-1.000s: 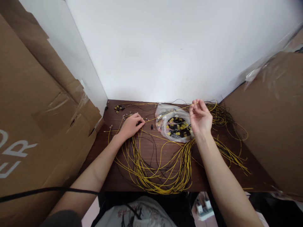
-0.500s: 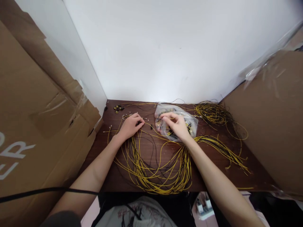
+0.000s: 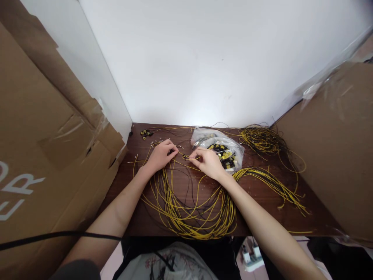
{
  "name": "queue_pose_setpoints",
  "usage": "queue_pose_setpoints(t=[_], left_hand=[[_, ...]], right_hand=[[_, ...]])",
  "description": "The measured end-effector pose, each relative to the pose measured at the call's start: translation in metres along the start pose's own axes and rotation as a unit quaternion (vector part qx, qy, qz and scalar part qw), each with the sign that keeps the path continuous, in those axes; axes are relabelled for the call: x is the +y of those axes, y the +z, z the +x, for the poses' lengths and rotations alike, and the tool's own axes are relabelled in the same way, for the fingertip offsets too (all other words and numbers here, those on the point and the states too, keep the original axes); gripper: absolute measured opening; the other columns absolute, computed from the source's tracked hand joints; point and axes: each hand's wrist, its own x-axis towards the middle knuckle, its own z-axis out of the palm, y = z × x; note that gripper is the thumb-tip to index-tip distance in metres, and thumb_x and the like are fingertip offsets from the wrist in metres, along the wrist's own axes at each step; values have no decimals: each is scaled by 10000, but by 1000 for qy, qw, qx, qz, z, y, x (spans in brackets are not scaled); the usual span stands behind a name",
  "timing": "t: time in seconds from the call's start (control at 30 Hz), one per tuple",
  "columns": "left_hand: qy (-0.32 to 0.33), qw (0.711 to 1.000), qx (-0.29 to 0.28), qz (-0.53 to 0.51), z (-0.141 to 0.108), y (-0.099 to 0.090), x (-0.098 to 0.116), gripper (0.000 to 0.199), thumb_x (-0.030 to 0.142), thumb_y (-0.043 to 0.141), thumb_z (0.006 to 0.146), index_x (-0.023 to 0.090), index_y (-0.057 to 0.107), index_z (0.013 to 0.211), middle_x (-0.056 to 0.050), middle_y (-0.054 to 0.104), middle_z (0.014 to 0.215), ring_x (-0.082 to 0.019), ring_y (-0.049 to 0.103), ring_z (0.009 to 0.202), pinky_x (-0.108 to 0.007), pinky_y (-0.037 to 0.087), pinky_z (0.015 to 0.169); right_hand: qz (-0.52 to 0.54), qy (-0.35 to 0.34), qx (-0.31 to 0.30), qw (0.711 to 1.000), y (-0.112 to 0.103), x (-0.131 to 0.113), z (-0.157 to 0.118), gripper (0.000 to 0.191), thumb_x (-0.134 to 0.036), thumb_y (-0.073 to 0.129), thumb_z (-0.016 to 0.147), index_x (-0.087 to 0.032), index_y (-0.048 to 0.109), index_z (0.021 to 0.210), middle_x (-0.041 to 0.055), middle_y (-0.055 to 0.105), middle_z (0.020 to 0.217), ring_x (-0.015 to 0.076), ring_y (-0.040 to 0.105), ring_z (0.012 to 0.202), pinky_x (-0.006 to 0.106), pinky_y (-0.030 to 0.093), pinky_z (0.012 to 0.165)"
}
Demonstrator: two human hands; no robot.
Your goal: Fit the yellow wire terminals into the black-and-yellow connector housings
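Note:
My left hand is closed at the left of the dark wooden table, thumb and forefinger pinched on a thin yellow wire. That wire stretches across a short gap to my right hand, whose fingertips are pinched on a small loop of it. Behind the right hand lies a clear plastic bag, with small black and yellow parts visible inside. Below both hands, a large bundle of yellow and black wires sags in a curve toward the table's front edge. White-tipped wire ends lie beside the left hand.
Several loose black and yellow parts sit at the back left. At the back right is a tangled wire coil. Cardboard walls flank the table, and a white wall rises behind. A black cable crosses the lower left.
My right hand has moved left and down from over the plastic bag to the wire near my left hand, uncovering the parts in the bag. My left hand has stayed put.

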Motion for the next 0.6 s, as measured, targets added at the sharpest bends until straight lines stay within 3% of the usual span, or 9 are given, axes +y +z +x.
queue_pose_setpoints(t=[0.07, 0.13, 0.2, 0.3, 0.47, 0.6], left_hand=[[-1, 1000, -3, -1, 0, 0, 0, 130, 216, 538, 812, 176, 653, 766, -31, 568, 835, -133, 529, 731, -265, 416, 672], [0, 1000, -3, 0, 0, -1, 0, 129, 212, 538, 811, 175, 651, 761, -30, 569, 838, -134, 531, 738, -263, 416, 678], [1, 1000, -2, 0, 0, -1, 1, 132, 213, 535, 812, 174, 648, 756, -30, 570, 840, -135, 532, 741, -264, 415, 684], [-2, 1000, -2, 1, 0, -1, 0, 138, 215, 529, 814, 171, 642, 748, -32, 573, 847, -136, 535, 743, -268, 416, 693], [5, 1000, 0, -2, 0, 0, -1, 138, 209, 523, 818, 168, 639, 756, -33, 576, 851, -135, 537, 749, -271, 418, 704], [1, 1000, -3, -2, 0, 1, -1, 138, 209, 523, 817, 170, 639, 752, -35, 573, 849, -133, 532, 729, -269, 416, 683]], right_hand=[[103, 21, 22, 994, -2, 1, 2, 120, -267, 581, 785, -178, 647, 740, 20, 655, 793, 120, 538, 617, 247, 393, 595], [238, 56, 35, 969, -6, 3, 3, 173, -332, 605, 769, -165, 633, 732, 10, 632, 700, 110, 516, 564, 240, 394, 555], [372, 98, 45, 922, -11, 6, 5, 219, -376, 638, 738, -158, 625, 737, -19, 583, 609, 82, 455, 474, 219, 369, 480], [497, 115, 77, 857, -20, 12, 7, 213, -357, 686, 693, -153, 633, 728, -30, 570, 634, 48, 397, 437, 193, 334, 416], [606, 74, 148, 778, -35, 18, 9, 110, -262, 693, 687, -176, 623, 683, -14, 599, 729, 96, 574, 720, 210, 489, 651], [679, 55, 192, 706, -48, 25, 8, 74, -250, 665, 724, -202, 611, 705, -27, 613, 751, 122, 599, 934, 285, 489, 880]])
